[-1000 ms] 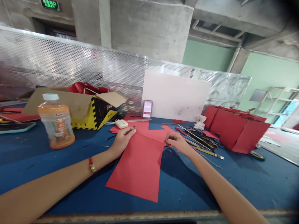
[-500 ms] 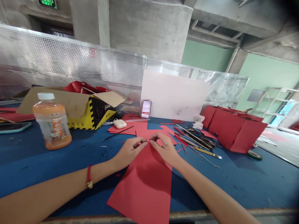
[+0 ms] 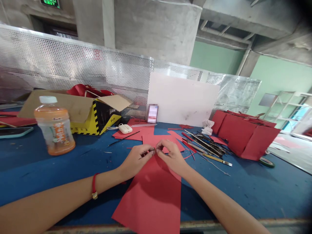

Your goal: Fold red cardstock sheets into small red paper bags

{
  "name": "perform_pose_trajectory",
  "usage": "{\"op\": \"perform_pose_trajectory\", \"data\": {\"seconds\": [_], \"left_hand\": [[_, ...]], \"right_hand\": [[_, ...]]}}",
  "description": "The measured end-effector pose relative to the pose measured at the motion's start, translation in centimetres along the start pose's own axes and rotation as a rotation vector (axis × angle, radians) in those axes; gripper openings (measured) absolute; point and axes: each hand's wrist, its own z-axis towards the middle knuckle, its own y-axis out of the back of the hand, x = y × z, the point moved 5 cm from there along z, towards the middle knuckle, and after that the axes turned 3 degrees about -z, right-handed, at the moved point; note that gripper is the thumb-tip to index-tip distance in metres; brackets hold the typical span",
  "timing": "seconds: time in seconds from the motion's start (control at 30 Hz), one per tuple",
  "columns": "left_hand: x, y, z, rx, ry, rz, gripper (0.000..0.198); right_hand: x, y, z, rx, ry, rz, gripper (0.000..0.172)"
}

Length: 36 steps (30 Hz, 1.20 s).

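Note:
A long red paper sheet lies on the blue table, reaching the near edge. My left hand and my right hand meet above its far part, fingertips almost touching. Both are closed in a pinch on a thin dark stick held between them just over the paper. More red paper pieces lie beyond the hands.
An orange drink bottle stands at the left. Behind it is an open cardboard box and a phone. A pile of thin sticks and strips lies right of the hands, beside folded red paper bags. A white board leans on the perforated fence.
My hands came together from the sheet's two sides to its middle. The red sheet slid toward the near edge. The pinch now sits slightly higher, on the thin stick.

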Motion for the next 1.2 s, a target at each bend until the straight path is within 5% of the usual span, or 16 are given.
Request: {"op": "perform_pose_trajectory", "data": {"seconds": [0.2, 0.6, 0.9, 1.2], "left_hand": [[0.3, 0.3, 0.0, -0.044, 0.010, -0.025, 0.026], [4.4, 4.1, 1.5, -0.384, 0.228, -0.256, 0.028], [6.7, 4.0, 1.3, -0.444, 0.336, -0.435, 0.029], [7.3, 3.5, 1.0, -0.447, 0.409, -0.513, 0.029]], "right_hand": [[-0.5, 0.1, -0.1, -0.013, 0.015, -0.020, 0.010], [-4.7, 1.4, -0.2, 0.019, -0.091, -0.094, 0.009], [-7.5, 2.6, -0.8, -0.033, -0.359, -0.270, 0.005], [-7.1, 3.0, -0.7, -0.152, -0.341, -0.277, 0.009]]}}
